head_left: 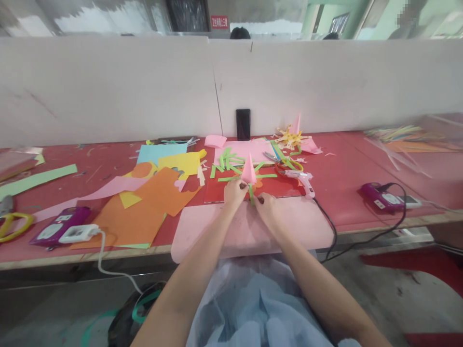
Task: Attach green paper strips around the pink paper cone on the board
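Observation:
A pink paper cone (248, 171) stands point up in front of me, with orange petal-shaped paper (258, 183) at its base. From the base a short green paper strip (251, 193) runs down toward me. My left hand (234, 192) is closed in a pinch at the strip's upper part, right beside the cone; whether it also grips the cone I cannot tell. My right hand (266, 206) pinches near the strip's lower end. Beneath lies a red board (214, 193), crossed by a longer green strip (269, 176). Loose green strips (227, 159) lie behind the cone.
A pink glue gun (299, 176) and scissors (289, 164) lie to the right. Another cone piece (294, 126) with yellow fringe stands behind them. Orange sheets (135, 217) and a purple power unit (60, 226) are at left. A phone (243, 124) leans against the white partition (144, 86).

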Tool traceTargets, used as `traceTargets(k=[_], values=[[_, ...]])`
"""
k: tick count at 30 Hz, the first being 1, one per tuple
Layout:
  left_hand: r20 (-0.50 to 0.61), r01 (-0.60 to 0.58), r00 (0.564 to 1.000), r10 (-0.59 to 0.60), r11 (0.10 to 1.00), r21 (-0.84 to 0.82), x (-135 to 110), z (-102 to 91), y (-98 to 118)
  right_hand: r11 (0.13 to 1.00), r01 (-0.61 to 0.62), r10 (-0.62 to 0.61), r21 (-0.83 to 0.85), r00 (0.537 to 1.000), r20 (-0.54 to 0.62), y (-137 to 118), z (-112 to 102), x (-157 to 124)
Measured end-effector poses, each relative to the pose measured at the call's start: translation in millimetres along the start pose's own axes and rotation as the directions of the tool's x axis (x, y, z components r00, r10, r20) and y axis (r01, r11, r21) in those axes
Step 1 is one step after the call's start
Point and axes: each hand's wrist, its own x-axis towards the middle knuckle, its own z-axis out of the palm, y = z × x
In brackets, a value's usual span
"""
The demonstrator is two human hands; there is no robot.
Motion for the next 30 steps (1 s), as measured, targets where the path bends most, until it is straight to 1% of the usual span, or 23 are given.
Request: traceTargets(k=[13,20,26,30], values=[[0.002,0.014,1.0,-0.014,1.0,0.02,-1,-1.2,3,0.999,0.008,-0.008,0.052,1.0,0.003,13,10,7],[-0.015,-0.02,1.0,0.019,0.996,-0.087,-5,-3.3,4,0.999,-0.016,0.015,0.049,1.0,0.017,10,8,6],[0.032,-0.02,0.999,0.02,0.999,0.025,-4,-2.9,4,0.999,-0.02,0.02,0.024,1.0,0.014,8,7,7],[0.032,-0.006,0.999,0.003,0.996,0.086,-3,-1.1,7,0.999,-0.027,0.026,0.023,0.999,0.024,7,6,7]])
